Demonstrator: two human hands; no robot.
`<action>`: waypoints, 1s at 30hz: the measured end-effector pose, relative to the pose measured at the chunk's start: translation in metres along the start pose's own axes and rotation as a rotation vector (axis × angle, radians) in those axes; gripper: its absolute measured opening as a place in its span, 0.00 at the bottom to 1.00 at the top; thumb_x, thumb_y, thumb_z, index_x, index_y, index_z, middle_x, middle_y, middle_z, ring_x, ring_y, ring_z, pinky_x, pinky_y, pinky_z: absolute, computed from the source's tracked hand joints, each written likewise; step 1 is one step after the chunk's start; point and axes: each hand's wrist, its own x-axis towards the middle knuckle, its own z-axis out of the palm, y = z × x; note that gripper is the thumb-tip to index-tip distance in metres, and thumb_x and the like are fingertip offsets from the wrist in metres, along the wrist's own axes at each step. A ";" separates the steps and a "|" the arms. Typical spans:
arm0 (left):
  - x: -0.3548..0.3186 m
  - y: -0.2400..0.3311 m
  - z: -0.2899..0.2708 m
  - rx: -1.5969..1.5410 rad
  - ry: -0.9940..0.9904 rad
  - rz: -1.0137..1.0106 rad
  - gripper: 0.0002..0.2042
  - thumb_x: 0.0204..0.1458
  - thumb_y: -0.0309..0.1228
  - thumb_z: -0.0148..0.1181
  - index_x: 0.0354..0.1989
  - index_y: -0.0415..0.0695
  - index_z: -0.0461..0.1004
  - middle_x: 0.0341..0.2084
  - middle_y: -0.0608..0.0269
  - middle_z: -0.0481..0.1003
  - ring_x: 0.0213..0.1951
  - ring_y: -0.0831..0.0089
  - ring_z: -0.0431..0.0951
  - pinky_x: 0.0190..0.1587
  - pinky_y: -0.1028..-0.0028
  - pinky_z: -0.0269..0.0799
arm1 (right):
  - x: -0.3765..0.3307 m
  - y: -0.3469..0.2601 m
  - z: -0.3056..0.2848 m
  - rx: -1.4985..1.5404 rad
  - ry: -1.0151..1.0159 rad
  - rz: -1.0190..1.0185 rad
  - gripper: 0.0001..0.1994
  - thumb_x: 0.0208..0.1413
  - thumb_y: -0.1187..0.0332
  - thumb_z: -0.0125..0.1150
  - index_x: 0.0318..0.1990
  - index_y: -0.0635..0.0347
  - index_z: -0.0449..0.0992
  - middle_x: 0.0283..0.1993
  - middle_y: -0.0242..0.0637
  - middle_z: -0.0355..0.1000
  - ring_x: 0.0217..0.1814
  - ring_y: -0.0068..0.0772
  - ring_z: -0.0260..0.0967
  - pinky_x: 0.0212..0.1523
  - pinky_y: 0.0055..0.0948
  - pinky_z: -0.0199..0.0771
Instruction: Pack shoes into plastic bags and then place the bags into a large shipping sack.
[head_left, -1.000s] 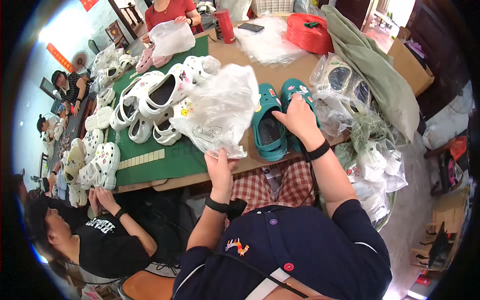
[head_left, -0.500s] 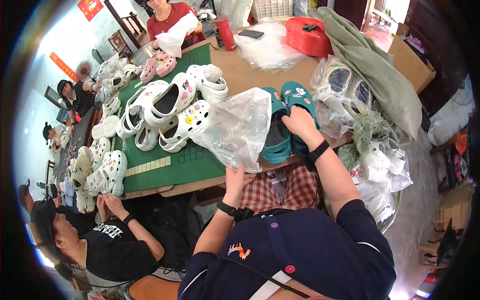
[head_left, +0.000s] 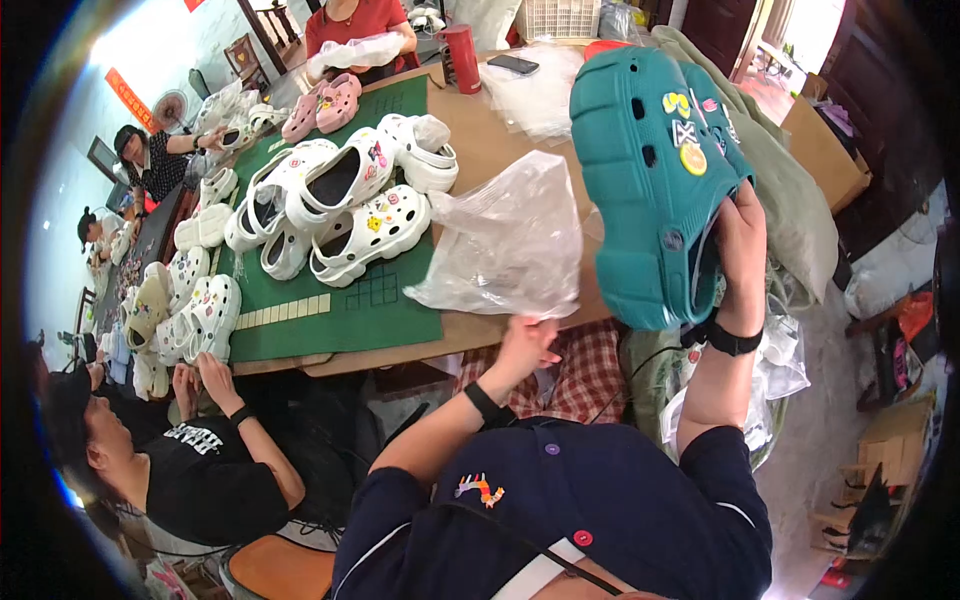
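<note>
A pair of teal clogs [head_left: 640, 190], with colourful charms on the uppers, is held up close over the table's right end. My right hand [head_left: 740, 240] grips the pair at the foot openings, and some of its fingers are hidden inside. The near clog covers most of the other. A clear plastic bag [head_left: 505, 240] lies crumpled on the table to the left of the clogs. At the bag's near edge is my left hand [head_left: 528, 345], with its upper fingers closed on the plastic and its lower fingers loosely curled.
White clogs with charms [head_left: 375, 235] are piled on the green mat [head_left: 400, 325]. Pink clogs [head_left: 322, 105], a red cylinder [head_left: 461, 60], a phone [head_left: 512, 64] and flat plastic bags [head_left: 535, 95] lie farther back. A co-worker in black [head_left: 215, 470] sits at my left; others work beyond.
My right hand has lifted the teal clogs off the table toward me, turning their sides into view. The plastic bag has sunk flatter onto the table, and my left hand has shifted slightly right.
</note>
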 end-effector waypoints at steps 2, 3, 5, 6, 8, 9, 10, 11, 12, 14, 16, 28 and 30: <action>0.007 -0.006 0.003 0.384 -0.439 0.021 0.23 0.51 0.44 0.60 0.44 0.36 0.66 0.25 0.59 0.75 0.23 0.70 0.77 0.23 0.71 0.70 | -0.007 -0.002 0.006 0.031 -0.073 -0.012 0.15 0.52 0.79 0.47 0.49 0.71 0.70 0.44 0.39 0.73 0.45 0.21 0.67 0.47 0.22 0.66; -0.008 0.022 0.010 0.672 -0.448 0.214 0.21 0.50 0.44 0.62 0.41 0.37 0.69 0.25 0.59 0.75 0.24 0.68 0.77 0.26 0.70 0.71 | -0.008 0.005 -0.003 -0.179 -0.204 0.033 0.15 0.52 0.79 0.47 0.48 0.71 0.70 0.45 0.39 0.73 0.46 0.21 0.67 0.48 0.23 0.66; -0.034 0.063 0.011 0.987 -0.282 0.593 0.17 0.47 0.44 0.63 0.34 0.42 0.73 0.23 0.60 0.75 0.25 0.62 0.76 0.29 0.67 0.71 | -0.017 0.018 0.009 -0.324 -0.395 0.008 0.13 0.51 0.78 0.48 0.45 0.69 0.70 0.42 0.40 0.74 0.46 0.27 0.68 0.48 0.28 0.67; -0.038 0.071 0.008 1.014 -0.130 0.776 0.15 0.45 0.44 0.64 0.30 0.44 0.74 0.22 0.60 0.75 0.25 0.60 0.75 0.29 0.65 0.70 | -0.013 0.047 0.002 -0.380 -0.454 -0.044 0.13 0.50 0.74 0.51 0.44 0.69 0.70 0.39 0.44 0.73 0.44 0.35 0.69 0.47 0.32 0.67; -0.028 0.092 -0.007 1.349 0.261 0.961 0.12 0.39 0.37 0.65 0.28 0.44 0.73 0.29 0.59 0.73 0.36 0.59 0.73 0.38 0.58 0.66 | -0.008 0.079 0.006 -0.521 -0.530 -0.098 0.13 0.48 0.71 0.54 0.41 0.69 0.70 0.36 0.50 0.72 0.42 0.43 0.70 0.45 0.34 0.67; -0.017 0.089 -0.023 1.367 0.388 0.949 0.14 0.37 0.36 0.66 0.31 0.43 0.73 0.33 0.58 0.72 0.42 0.58 0.71 0.42 0.57 0.64 | -0.006 0.090 0.014 -0.568 -0.553 -0.041 0.13 0.49 0.69 0.55 0.40 0.69 0.70 0.36 0.52 0.71 0.41 0.44 0.70 0.44 0.35 0.67; 0.001 0.089 -0.036 1.301 0.601 1.262 0.14 0.36 0.37 0.67 0.29 0.42 0.75 0.29 0.58 0.72 0.35 0.58 0.74 0.37 0.58 0.67 | -0.003 0.100 0.020 -0.619 -0.572 0.016 0.13 0.49 0.68 0.56 0.38 0.70 0.70 0.35 0.54 0.71 0.40 0.46 0.70 0.43 0.35 0.68; 0.008 0.081 -0.045 1.326 0.476 1.076 0.13 0.38 0.35 0.66 0.30 0.42 0.74 0.29 0.57 0.72 0.35 0.57 0.74 0.37 0.59 0.68 | 0.000 0.116 0.022 -0.690 -0.571 0.084 0.14 0.49 0.65 0.56 0.36 0.69 0.70 0.34 0.55 0.71 0.38 0.48 0.70 0.41 0.37 0.68; 0.016 0.072 -0.055 1.341 0.362 0.884 0.12 0.39 0.33 0.65 0.31 0.42 0.73 0.30 0.56 0.72 0.35 0.56 0.74 0.37 0.59 0.68 | 0.001 0.120 0.031 -0.767 -0.576 0.152 0.15 0.49 0.63 0.56 0.36 0.70 0.70 0.36 0.56 0.71 0.41 0.51 0.70 0.42 0.39 0.68; 0.032 0.040 -0.070 1.408 0.281 0.825 0.10 0.42 0.31 0.63 0.32 0.42 0.72 0.29 0.54 0.72 0.35 0.54 0.74 0.37 0.59 0.69 | 0.001 0.156 0.036 -0.786 -0.546 0.067 0.15 0.50 0.63 0.54 0.36 0.69 0.70 0.37 0.57 0.71 0.43 0.55 0.69 0.44 0.42 0.68; 0.035 0.028 -0.076 1.468 0.195 0.753 0.09 0.44 0.30 0.61 0.33 0.42 0.71 0.29 0.53 0.72 0.35 0.53 0.74 0.37 0.58 0.69 | -0.002 0.148 0.045 -0.921 -0.491 0.110 0.15 0.50 0.63 0.53 0.37 0.69 0.71 0.39 0.57 0.71 0.45 0.57 0.68 0.45 0.44 0.67; 0.034 0.085 -0.063 0.964 0.244 0.448 0.15 0.48 0.40 0.60 0.41 0.45 0.72 0.38 0.48 0.75 0.43 0.52 0.74 0.42 0.61 0.70 | -0.028 0.056 -0.014 0.484 -0.251 0.556 0.18 0.58 0.71 0.51 0.56 0.66 0.67 0.52 0.38 0.71 0.47 0.27 0.71 0.49 0.27 0.72; 0.047 0.095 -0.056 0.873 0.209 0.344 0.17 0.50 0.43 0.57 0.45 0.47 0.73 0.37 0.47 0.76 0.43 0.52 0.75 0.43 0.62 0.71 | -0.037 0.051 -0.021 0.462 -0.284 0.570 0.19 0.58 0.71 0.51 0.56 0.66 0.66 0.52 0.38 0.71 0.48 0.27 0.71 0.49 0.27 0.72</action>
